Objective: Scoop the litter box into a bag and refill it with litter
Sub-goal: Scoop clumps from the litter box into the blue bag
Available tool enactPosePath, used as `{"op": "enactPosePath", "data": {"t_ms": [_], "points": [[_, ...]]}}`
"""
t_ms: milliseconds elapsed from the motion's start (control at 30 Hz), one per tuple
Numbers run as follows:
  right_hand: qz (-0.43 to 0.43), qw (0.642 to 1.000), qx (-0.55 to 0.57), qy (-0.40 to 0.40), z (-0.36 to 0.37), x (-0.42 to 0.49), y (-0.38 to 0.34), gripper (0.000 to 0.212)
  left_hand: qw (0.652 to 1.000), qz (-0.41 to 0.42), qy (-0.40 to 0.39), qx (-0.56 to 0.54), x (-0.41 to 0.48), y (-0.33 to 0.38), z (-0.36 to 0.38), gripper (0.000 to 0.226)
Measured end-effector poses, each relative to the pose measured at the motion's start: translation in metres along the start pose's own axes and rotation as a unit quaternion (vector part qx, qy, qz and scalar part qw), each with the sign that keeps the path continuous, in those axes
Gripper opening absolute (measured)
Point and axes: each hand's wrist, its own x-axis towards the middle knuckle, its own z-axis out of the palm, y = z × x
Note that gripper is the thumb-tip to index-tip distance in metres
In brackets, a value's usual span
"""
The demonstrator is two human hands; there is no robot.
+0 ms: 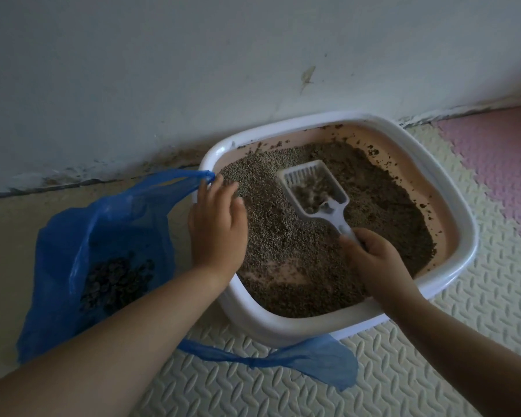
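A white-rimmed litter box (pixel 451 188) with a pink inside stands on the floor against the wall, holding grey-brown litter (pixel 286 236). My right hand (pixel 373 260) grips the handle of a white slotted scoop (pixel 313 185), whose head lies on the litter with a little litter in it. My left hand (pixel 217 224) reaches over the box's left rim with fingers spread, and the upper handle of the blue plastic bag (pixel 108 236) runs to its fingertips. The bag lies open left of the box with dark clumps (pixel 114 281) inside.
A white wall (pixel 193 70) runs right behind the box, with dirt along its base. The floor is cream textured foam mat (pixel 253 386), with a pink mat section (pixel 500 164) at the right. The bag's other handle (pixel 298 359) trails on the mat in front of the box.
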Motion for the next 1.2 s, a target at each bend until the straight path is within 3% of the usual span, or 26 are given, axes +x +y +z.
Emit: {"op": "enactPosePath", "data": {"t_ms": [100,433,567,733,833,1200], "points": [[-0.013,1.000,-0.015,-0.002,-0.001,-0.002,-0.001,0.026,0.995,-0.001,0.014,-0.097,-0.002,-0.005,-0.003,0.044],[-0.020,0.999,-0.045,0.006,0.000,-0.003,0.002,0.023,0.993,0.085,-0.078,0.039,-0.007,-0.024,-0.012,0.069],[-0.027,0.997,-0.070,-0.001,0.003,-0.004,0.000,0.023,0.993,0.055,-0.074,0.070,-0.008,-0.020,-0.011,0.064],[-0.020,0.996,-0.088,-0.016,0.005,-0.005,-0.002,0.023,0.994,-0.033,-0.004,0.103,-0.009,-0.005,-0.002,0.063],[-0.010,0.995,-0.095,-0.013,0.007,-0.004,-0.002,0.024,0.987,-0.080,-0.017,0.138,-0.006,-0.001,0.001,0.058],[-0.008,0.996,-0.083,-0.025,0.002,-0.007,-0.005,0.019,0.982,-0.011,-0.117,0.146,-0.012,-0.007,-0.012,0.074]]}}
